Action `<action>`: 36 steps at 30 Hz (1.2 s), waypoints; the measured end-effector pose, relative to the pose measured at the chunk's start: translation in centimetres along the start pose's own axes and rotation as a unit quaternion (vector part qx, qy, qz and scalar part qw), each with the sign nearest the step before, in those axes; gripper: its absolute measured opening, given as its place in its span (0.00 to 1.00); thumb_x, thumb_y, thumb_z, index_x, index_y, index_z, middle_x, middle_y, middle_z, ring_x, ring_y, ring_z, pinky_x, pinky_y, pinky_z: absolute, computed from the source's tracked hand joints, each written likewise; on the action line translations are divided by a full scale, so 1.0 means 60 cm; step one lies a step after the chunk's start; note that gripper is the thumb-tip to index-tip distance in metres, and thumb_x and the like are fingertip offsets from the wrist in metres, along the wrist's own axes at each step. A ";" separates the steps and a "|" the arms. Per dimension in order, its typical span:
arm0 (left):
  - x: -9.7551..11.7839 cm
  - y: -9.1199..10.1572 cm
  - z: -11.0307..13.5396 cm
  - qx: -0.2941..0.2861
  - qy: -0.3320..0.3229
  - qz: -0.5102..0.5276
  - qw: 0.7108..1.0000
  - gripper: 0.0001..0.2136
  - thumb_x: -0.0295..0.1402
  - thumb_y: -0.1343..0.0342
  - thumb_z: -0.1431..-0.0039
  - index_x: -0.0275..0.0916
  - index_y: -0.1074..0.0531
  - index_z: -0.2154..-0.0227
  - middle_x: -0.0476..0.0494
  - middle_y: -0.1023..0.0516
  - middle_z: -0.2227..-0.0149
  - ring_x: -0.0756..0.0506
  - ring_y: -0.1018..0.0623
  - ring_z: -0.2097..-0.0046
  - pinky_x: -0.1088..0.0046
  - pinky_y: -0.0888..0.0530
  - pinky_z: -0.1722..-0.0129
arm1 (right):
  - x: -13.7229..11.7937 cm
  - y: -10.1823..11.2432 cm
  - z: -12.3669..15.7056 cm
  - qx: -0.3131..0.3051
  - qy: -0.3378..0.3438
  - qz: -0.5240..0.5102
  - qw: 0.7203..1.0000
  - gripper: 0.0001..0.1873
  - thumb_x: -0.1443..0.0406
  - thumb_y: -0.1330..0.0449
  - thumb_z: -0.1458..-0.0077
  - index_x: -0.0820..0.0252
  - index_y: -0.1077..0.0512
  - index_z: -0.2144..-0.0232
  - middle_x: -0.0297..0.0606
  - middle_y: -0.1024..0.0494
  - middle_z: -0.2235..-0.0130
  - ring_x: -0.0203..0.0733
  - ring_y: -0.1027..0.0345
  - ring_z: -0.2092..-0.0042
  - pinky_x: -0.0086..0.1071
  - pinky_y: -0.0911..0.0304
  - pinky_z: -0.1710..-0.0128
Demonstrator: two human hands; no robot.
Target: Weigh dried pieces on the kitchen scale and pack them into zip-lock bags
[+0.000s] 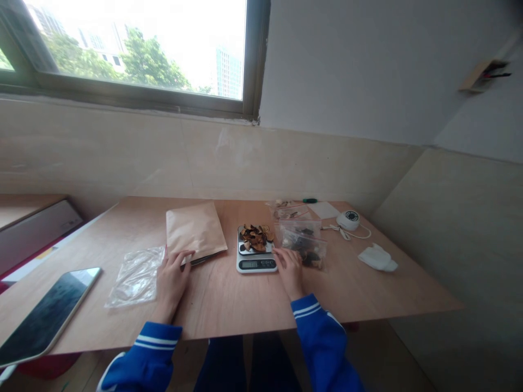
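A white digital kitchen scale [257,266] stands mid-table, with a pile of brown dried slices [256,238] heaped on its plate. Its small display is too faint to read. My right hand [289,269] rests at the scale's right side, fingers stretched out and their tips at the plate's edge. A kraft paper bag [195,226] lies left of the scale. Over its near left corner, my left hand [174,277] has its fingers on top and the thumb at the near edge, closed on the bag. Something dark shows under that edge.
A clear plastic bag [135,276] and a large phone or tablet [51,311] lie on the left. Zip bags [302,237] with dark dried pieces sit right of the scale. Beyond them are a white dome camera [348,219] with cable, crumpled white tissue [378,258] and a green-handled tool [310,201].
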State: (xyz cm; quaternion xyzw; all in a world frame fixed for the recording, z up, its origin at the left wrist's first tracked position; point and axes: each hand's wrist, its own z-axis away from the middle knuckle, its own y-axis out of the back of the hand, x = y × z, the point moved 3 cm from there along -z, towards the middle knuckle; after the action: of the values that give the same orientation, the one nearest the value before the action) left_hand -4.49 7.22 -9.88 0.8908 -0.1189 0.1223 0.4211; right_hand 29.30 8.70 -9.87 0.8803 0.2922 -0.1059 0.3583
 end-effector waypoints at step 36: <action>0.010 0.023 0.005 0.066 0.059 0.028 0.996 0.16 0.24 0.57 0.45 0.39 0.28 0.58 0.36 0.26 0.52 0.35 0.29 0.47 0.57 0.31 0.52 | 0.018 0.063 0.094 -0.047 -0.059 0.008 0.997 0.12 0.64 0.48 0.40 0.57 0.29 0.56 0.44 0.25 0.58 0.49 0.32 0.55 0.44 0.34 0.54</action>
State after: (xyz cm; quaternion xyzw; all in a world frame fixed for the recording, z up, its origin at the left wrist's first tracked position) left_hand -4.31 6.04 -8.89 0.9043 -0.1102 0.1943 0.3639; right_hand 32.54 3.13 -12.21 0.8570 0.2678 -0.1412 0.4170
